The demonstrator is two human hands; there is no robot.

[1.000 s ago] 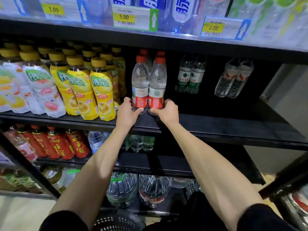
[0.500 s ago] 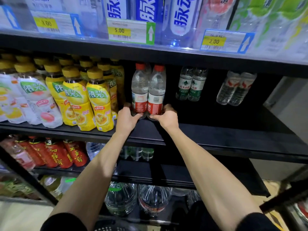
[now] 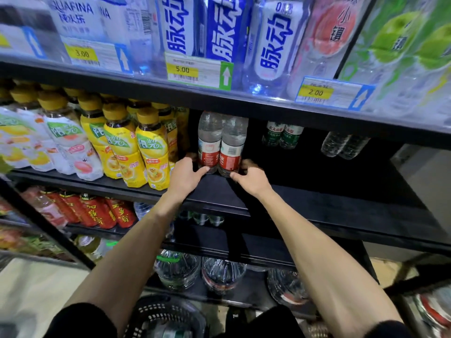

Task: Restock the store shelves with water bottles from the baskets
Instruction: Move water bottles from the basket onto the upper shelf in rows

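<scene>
Two clear water bottles with red labels stand side by side on the black middle shelf (image 3: 317, 191). My left hand (image 3: 185, 175) grips the base of the left bottle (image 3: 208, 142), thumb across its front. My right hand (image 3: 251, 178) grips the base of the right bottle (image 3: 231, 145) from the right side. Both bottles stand upright and touch each other; their caps are hidden behind the shelf above. A dark basket (image 3: 166, 318) sits on the floor below, between my arms.
Yellow-capped tea bottles (image 3: 151, 152) crowd the shelf just left of my left hand. Green-labelled water bottles (image 3: 283, 135) and other clear bottles (image 3: 344, 145) stand further back on the right. Price tags (image 3: 197, 71) line the upper shelf edge. Large water jugs (image 3: 178, 267) fill the bottom shelf.
Both hands have pushed the two red-labelled bottles deeper into the shelf. The camera has tilted up and come closer, so the bottle caps are now hidden.
</scene>
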